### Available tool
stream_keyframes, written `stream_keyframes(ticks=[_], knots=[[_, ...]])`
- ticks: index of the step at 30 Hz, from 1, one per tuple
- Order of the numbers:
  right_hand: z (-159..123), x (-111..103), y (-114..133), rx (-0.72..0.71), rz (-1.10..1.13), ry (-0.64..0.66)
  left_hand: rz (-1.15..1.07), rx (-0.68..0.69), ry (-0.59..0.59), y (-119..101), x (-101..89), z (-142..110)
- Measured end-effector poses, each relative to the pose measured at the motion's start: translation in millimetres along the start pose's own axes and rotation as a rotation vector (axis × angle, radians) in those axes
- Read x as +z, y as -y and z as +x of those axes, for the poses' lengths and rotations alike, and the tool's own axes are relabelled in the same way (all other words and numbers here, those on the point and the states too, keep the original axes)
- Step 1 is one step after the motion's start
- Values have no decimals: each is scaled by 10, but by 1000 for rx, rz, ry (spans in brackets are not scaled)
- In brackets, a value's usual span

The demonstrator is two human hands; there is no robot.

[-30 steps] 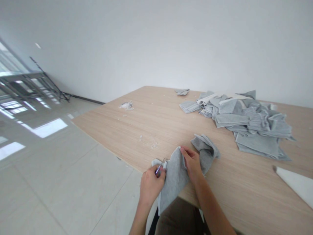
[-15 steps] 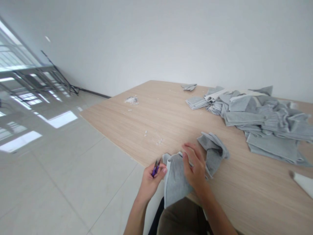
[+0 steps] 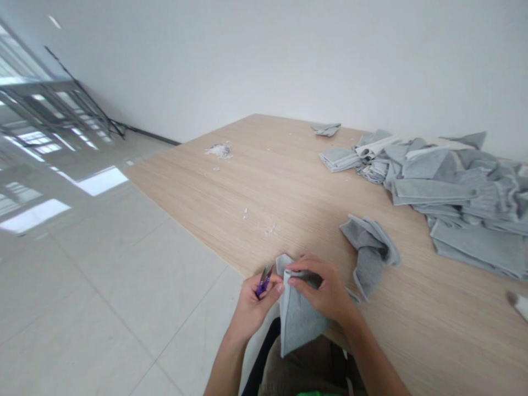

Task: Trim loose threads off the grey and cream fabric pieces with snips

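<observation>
The grey cloth hangs over the near table edge, soft, light and floppy, best pinched at its hem. The right hand pinches its top edge; the left hand clasps purple snips. More grey cloths lie far right.

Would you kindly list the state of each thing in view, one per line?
Left hand: closed around the snips.
Snips: held, blades pointing up, slightly apart.
Right hand: pinching the cloth's top edge.
Cloth: held, hanging over the table edge.
Crumpled cloth: lying loose on the table.
Cloth pile: heaped, some pieces folded.
Table: dotted with white scraps.
</observation>
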State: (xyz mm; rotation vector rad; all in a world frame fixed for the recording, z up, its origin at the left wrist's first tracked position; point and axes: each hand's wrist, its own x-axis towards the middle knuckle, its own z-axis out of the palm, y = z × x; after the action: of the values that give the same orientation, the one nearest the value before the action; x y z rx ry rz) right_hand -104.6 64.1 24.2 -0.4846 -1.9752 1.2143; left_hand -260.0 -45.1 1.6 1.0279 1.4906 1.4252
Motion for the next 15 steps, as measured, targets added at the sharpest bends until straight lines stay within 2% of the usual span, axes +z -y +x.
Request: stream_keyframes(ticks=[6,15], knots=[[5,6,28,184,39,41,-14,-11,58,24,-11,-30],[10,8,114,238,58,122,-42,-28,36,48,11,-97]])
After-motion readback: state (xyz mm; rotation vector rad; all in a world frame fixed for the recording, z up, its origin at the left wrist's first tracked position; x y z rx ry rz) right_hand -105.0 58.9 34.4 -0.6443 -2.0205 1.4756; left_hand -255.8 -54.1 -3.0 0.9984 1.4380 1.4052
